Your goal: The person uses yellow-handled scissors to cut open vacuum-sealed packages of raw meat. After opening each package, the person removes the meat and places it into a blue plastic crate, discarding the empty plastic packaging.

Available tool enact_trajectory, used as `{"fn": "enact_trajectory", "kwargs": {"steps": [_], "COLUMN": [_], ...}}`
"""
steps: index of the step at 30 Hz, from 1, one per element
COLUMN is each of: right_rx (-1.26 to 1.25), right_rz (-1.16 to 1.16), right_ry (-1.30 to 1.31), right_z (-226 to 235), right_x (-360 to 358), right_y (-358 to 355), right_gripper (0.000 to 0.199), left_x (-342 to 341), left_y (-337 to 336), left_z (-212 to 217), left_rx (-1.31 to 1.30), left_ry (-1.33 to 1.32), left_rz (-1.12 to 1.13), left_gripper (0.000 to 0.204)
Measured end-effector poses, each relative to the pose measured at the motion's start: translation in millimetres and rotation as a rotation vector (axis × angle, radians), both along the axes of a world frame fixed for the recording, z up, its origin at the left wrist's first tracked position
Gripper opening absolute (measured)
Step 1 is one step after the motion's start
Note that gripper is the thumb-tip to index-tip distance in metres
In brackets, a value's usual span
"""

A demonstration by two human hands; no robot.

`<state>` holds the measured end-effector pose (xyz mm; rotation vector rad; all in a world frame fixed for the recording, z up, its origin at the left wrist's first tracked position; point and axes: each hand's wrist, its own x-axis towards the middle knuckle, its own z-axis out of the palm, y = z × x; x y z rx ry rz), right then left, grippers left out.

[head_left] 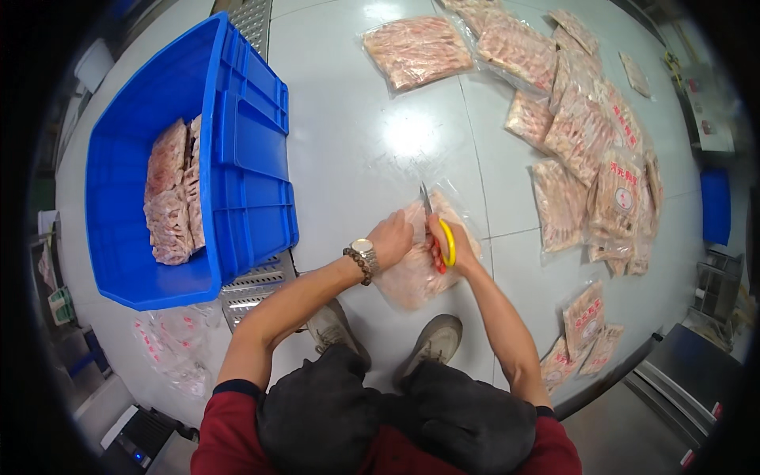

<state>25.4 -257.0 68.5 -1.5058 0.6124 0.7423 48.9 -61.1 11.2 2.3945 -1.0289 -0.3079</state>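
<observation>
So there's a pale tiled floor [356, 158] with a big blue crate [253, 150] on the left, some meat slabs [168, 226] sitting inside it, and a messy pile of bagged meat packs [582, 134] over on the far right. One clear-bagged pack [412, 279] lies flat in the near middle, just beyond the person's shoes [434, 340], and the left hand [393, 239] rests on its left side, fingers curled, can't tell if they're actually pinching plastic. The right hand [465, 253] is wrapped round yellow-and-red scissors [450, 241], blades pointing far over the bag, and the left wrist's got a watch [363, 246] plus beaded bracelet [361, 267].
</observation>
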Motion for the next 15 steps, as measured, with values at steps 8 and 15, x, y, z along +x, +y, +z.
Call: {"fn": "enact_trajectory", "kwargs": {"steps": [8,15], "right_rx": [0.146,0.067], "right_rz": [0.095,0.276], "right_ry": [0.056,0.049], "right_z": [11,37], "right_x": [-40,-133], "right_y": [-36,-64], "right_gripper": [0.058,0.055], "left_x": [37,-13], "left_y": [43,-1], "left_z": [-2,47], "left_rx": [0.045,-0.106], "left_ry": [0.196,-0.113], "left_rz": [0.568,-0.037], "left_gripper": [0.021,0.045]}}
